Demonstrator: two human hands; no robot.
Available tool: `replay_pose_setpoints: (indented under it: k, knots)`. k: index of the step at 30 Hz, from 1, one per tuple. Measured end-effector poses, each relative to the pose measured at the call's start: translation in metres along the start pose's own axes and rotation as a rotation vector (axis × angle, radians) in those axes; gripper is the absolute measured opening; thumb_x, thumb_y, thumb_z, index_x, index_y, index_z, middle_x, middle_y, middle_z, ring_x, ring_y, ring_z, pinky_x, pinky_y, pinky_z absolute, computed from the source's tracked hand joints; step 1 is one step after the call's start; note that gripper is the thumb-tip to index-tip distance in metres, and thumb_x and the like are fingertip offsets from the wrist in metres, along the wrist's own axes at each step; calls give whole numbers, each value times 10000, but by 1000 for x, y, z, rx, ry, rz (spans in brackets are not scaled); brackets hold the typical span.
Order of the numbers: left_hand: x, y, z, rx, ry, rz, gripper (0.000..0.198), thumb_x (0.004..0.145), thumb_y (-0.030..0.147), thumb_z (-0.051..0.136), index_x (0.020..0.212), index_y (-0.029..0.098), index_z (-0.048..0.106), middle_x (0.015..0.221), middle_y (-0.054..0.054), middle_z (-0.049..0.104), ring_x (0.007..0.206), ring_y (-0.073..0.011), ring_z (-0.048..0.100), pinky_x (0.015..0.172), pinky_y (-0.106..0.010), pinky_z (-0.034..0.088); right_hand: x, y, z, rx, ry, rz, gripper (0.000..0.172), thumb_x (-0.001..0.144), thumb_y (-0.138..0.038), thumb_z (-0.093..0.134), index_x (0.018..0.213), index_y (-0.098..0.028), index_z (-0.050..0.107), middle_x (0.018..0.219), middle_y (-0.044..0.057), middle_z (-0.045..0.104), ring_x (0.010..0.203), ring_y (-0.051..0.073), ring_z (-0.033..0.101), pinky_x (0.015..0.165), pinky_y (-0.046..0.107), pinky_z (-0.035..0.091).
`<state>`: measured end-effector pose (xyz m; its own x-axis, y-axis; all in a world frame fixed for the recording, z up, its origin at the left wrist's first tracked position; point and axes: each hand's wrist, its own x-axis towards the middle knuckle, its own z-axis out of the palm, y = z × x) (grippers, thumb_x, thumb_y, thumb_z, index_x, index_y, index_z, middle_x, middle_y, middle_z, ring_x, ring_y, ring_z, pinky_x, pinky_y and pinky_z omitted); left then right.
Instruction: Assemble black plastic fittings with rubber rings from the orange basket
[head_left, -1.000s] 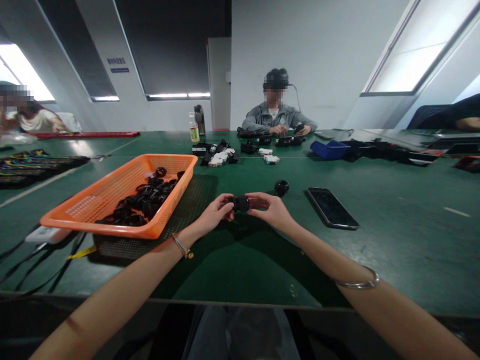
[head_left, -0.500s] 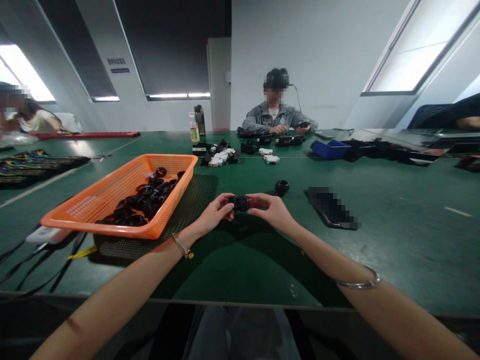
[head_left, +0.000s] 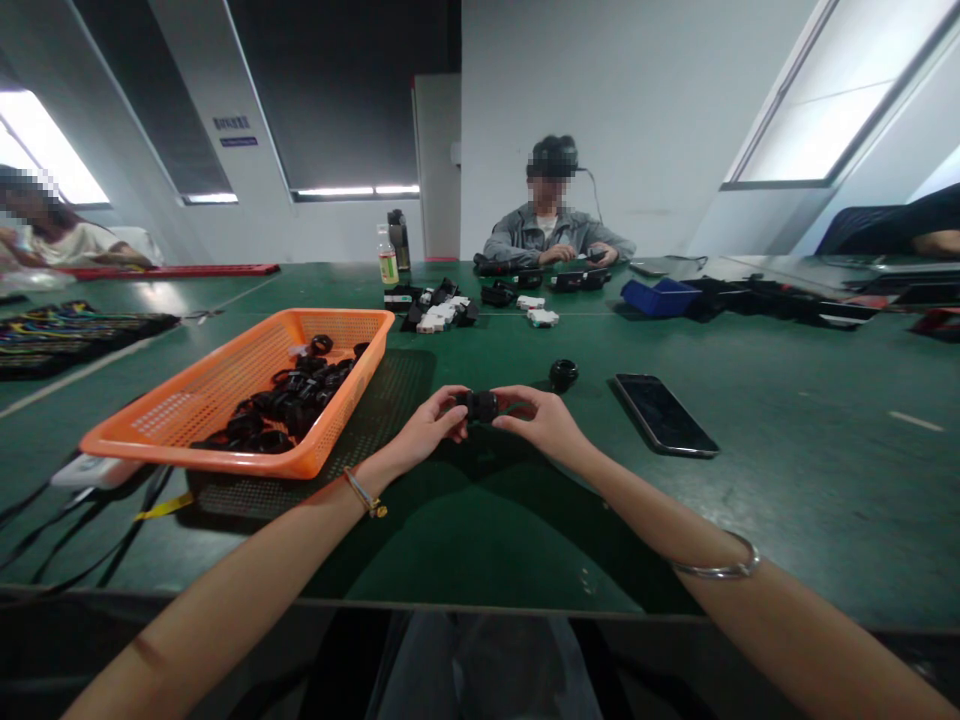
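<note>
Between my two hands, a little above the green table [head_left: 810, 420], is a small black cylindrical part [head_left: 480, 405]. My left hand [head_left: 442, 415] pinches its left end with fingers and thumb. At the right end, the fingers of my right hand [head_left: 536, 412] are closed on it too. Its finer details are too small to make out. Just beyond my right hand, a similar round black part [head_left: 563, 375] rests on the table. To the left stands an orange perforated basket [head_left: 356, 415] holding several black ring-like parts [head_left: 300, 388].
A phone [head_left: 667, 415] lies right of my hands. Farther back are black and white pieces [head_left: 442, 308], a bottle [head_left: 387, 258] and a blue bin [head_left: 660, 298]. A co-worker [head_left: 555, 230] sits opposite; another person [head_left: 60, 230] is at far left. Cables [head_left: 127, 520] run beside the basket.
My hands and the black part hold almost the same place. Across the table, the co-worker's hands have shifted slightly, and the person at far left has lowered an arm.
</note>
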<state>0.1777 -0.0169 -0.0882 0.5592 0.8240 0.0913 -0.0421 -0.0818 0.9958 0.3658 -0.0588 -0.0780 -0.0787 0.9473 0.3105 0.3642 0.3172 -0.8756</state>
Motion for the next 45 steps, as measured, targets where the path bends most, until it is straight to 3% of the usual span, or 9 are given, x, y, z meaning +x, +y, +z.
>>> replay_pose_setpoints:
  k: [14, 22, 39, 45]
  knots:
    - [1, -3, 1, 12, 7, 17, 313, 738, 365, 580, 925, 176, 415, 545, 68, 530, 503, -74, 508, 514, -201, 371, 0, 2, 1, 121, 6, 15, 397, 575, -191, 701, 968, -172, 642, 849, 46, 701, 770, 168, 654, 801, 357, 519]
    - [2, -3, 1, 8, 19, 15, 319, 717, 363, 603, 904, 182, 418, 564, 71, 523, 497, -69, 509, 502, -203, 374, 0, 0, 0, 81, 7, 2, 395, 582, -142, 683, 975, -158, 645, 869, 63, 706, 792, 178, 657, 776, 346, 522]
    - [2, -3, 0, 13, 20, 23, 313, 721, 355, 603, 914, 182, 427, 592, 68, 513, 503, -70, 515, 508, -207, 388, 1, 1, 0, -18, -10, 22, 380, 624, -218, 680, 996, -144, 648, 854, 78, 709, 771, 195, 659, 749, 362, 516]
    - [3, -6, -1, 10, 18, 9, 296, 751, 379, 571, 914, 178, 427, 555, 67, 524, 494, -74, 522, 517, -209, 395, 1, 2, 0, 53, -45, 16, 400, 606, -188, 686, 1001, -150, 639, 862, 64, 705, 769, 175, 660, 790, 358, 520]
